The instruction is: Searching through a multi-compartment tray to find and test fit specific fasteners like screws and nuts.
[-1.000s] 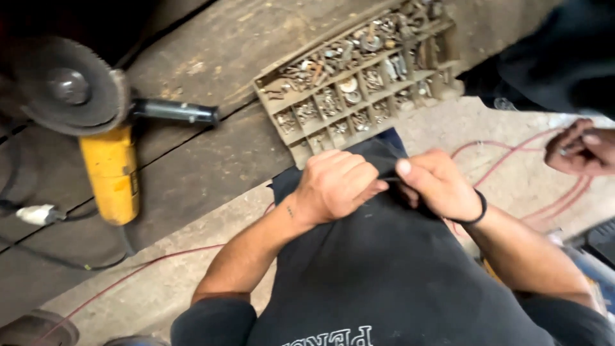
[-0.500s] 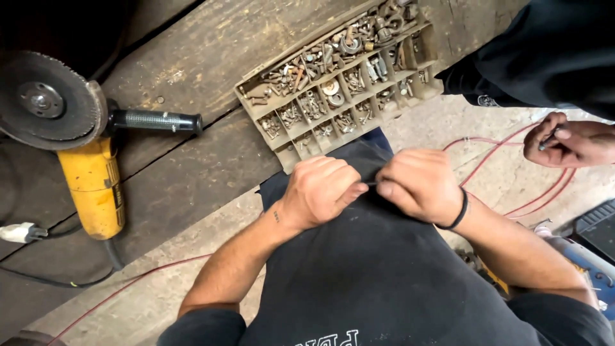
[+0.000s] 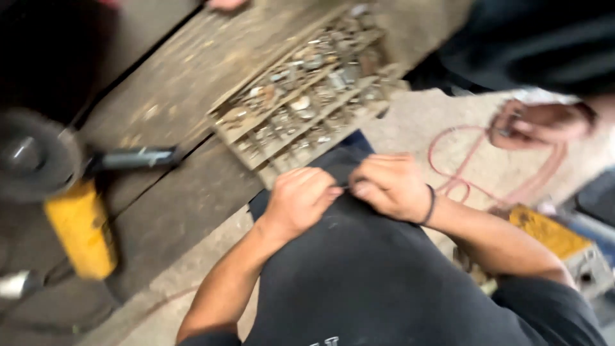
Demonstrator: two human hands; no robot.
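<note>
Nearest to the camera is the dark shirt of the person, which fills the lower middle of the view. On top of its upper part the two hands meet. The left hand is curled into a loose fist, its fingers bent inward and its thumb pressed toward the other hand. The right hand, with a thin dark band around the wrist, is also curled, and its thumb and forefinger are pinched together. Both hands seem to nip a very small thing, or a fold of the shirt, right at the point where they touch; the picture is blurred, so I cannot tell which it is.

Just beyond the hands lies a sorting tray with many small compartments, full of small metal parts. It rests tilted on the wooden table, with its near edge close to the knuckles.

To the left, on the same table, lies a yellow angle grinder with its round disc and black side handle.

To the right, a reddish cord lies in loops on the concrete floor. Farther on, the hand of another person holds something small near this cord.
</note>
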